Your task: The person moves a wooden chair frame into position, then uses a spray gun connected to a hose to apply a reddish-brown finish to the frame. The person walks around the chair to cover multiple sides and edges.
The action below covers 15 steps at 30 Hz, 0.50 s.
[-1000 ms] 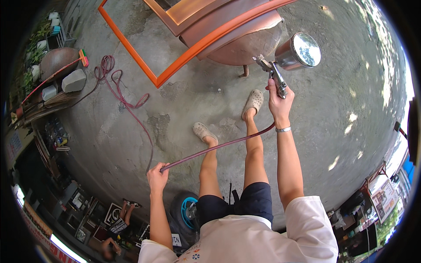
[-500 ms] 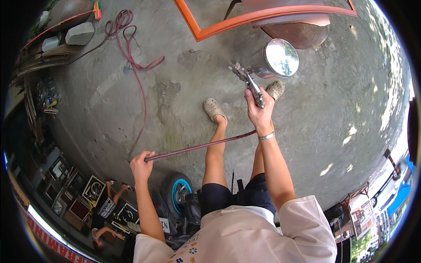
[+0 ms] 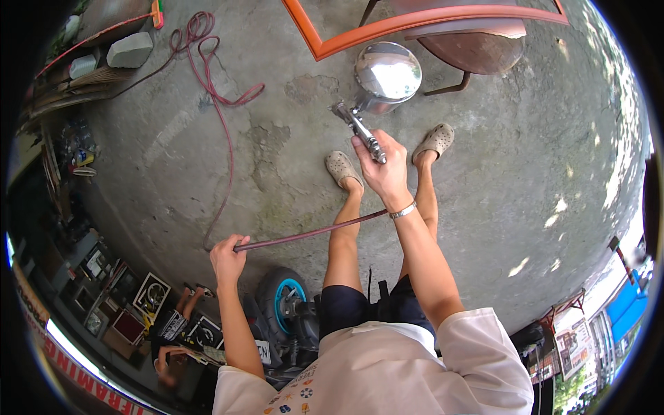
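Note:
My right hand (image 3: 386, 169) is closed round the handle of a metal spray gun (image 3: 357, 130). A shiny silver cup (image 3: 389, 72) is attached at the gun's side, its lid facing up. From below that hand a dark red hose (image 3: 311, 235) runs left to my left hand (image 3: 228, 257), which grips it. Beyond the cup stands an orange frame (image 3: 387, 29), a corner and one long side of it in view. Part of the gun's handle is hidden by my fingers.
More hose (image 3: 220, 104) lies looped on the concrete floor (image 3: 173, 159) at the far left. Under the frame is a brown rounded support with a bent leg (image 3: 453, 88). A motorbike wheel (image 3: 282, 301) is behind my left leg. Another person (image 3: 169, 332) is at the lower left, near framed pictures.
My right hand has moved left with the spray gun and cup, uncovering the support's bent leg. My left hand has shifted slightly right, still gripping the hose.

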Each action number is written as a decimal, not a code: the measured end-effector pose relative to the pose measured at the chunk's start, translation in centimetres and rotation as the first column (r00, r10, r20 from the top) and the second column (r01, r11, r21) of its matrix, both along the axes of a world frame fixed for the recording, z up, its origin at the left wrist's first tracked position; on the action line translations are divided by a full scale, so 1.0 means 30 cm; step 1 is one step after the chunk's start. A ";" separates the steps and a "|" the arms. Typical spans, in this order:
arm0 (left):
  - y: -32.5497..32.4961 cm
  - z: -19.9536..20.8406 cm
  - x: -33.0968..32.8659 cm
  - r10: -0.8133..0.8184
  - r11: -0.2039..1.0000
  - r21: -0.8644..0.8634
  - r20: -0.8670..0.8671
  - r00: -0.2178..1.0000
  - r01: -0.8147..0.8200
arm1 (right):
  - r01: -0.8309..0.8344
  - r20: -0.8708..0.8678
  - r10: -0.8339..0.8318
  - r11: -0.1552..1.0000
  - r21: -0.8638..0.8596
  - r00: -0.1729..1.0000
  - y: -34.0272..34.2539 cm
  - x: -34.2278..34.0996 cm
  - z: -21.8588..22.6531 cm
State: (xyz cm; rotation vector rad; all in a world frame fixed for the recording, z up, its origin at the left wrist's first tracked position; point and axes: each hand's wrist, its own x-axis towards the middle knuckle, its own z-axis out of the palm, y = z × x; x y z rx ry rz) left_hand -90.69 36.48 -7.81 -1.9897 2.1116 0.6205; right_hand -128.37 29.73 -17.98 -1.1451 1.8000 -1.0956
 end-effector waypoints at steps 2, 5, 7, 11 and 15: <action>-0.021 0.002 -0.060 0.000 1.000 0.023 0.003 1.000 0.000 | 0.099 -0.059 -0.097 0.995 0.028 0.994 -0.029 -0.099 -0.014; -0.046 -0.001 -0.171 0.019 0.998 0.061 -0.007 1.000 -0.019 | 0.202 -0.071 -0.200 0.979 0.014 0.977 -0.045 -0.285 -0.062; -0.060 -0.013 -0.244 0.007 0.997 0.077 -0.041 0.999 -0.004 | 0.287 -0.076 -0.287 0.958 -0.016 0.955 -0.053 -0.409 -0.088; -0.086 -0.041 -0.405 -0.064 0.991 0.105 -0.147 0.987 0.080 | 0.365 -0.121 -0.365 0.931 -0.021 0.923 -0.066 -0.679 -0.127; -0.140 -0.051 -0.618 -0.066 0.980 0.168 -0.238 0.969 0.108 | 0.429 -0.101 -0.428 0.903 -0.012 0.898 -0.098 -0.931 -0.115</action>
